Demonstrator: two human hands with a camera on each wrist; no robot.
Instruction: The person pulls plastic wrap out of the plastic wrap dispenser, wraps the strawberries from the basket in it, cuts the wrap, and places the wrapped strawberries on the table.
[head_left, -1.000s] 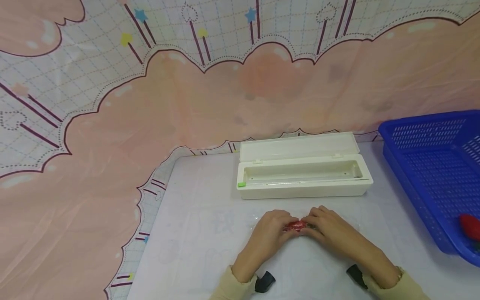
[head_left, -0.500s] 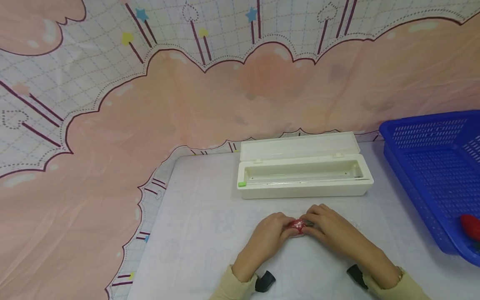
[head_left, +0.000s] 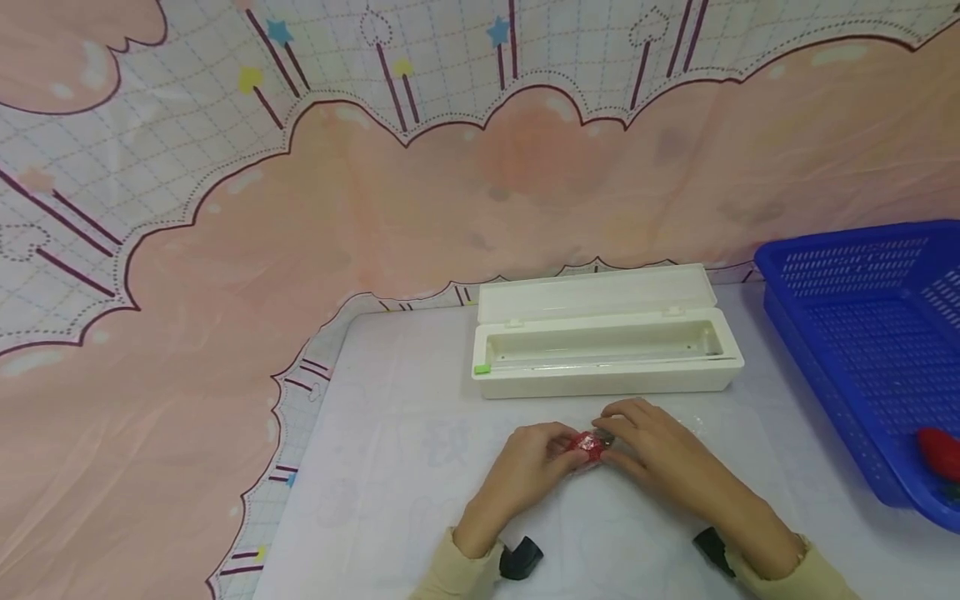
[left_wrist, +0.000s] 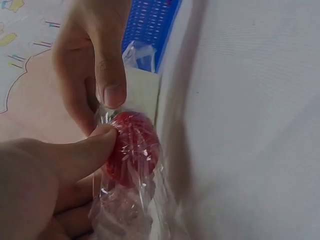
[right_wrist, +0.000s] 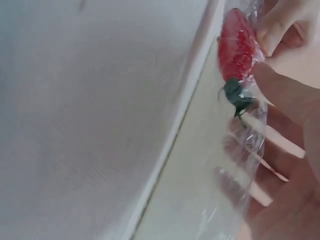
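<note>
A red strawberry with a green leafy top point(right_wrist: 239, 45), perhaps a model, is wrapped in clear plastic film point(left_wrist: 122, 212). My left hand point(head_left: 528, 458) pinches it, the thumb pressing its side in the left wrist view. My right hand point(head_left: 660, 450) is at the green end. In the right wrist view its thumb lies close by the strawberry, and its fingers point(right_wrist: 280, 155) are spread and loosely bent behind the film. Both hands are low over the white table, in front of a white box point(head_left: 607, 379) with its lid up.
A blue perforated basket point(head_left: 817, 375) stands at the right, with another red strawberry point(head_left: 939, 454) inside. The box has a green tab point(head_left: 482, 369) at its left front. A patterned cloth point(head_left: 337, 208) hangs behind the white table point(head_left: 390, 433).
The left hand has shifted slightly left with the wrapped strawberry, which is tilted more. The right hand's thumb and fingers have parted at its green end.
</note>
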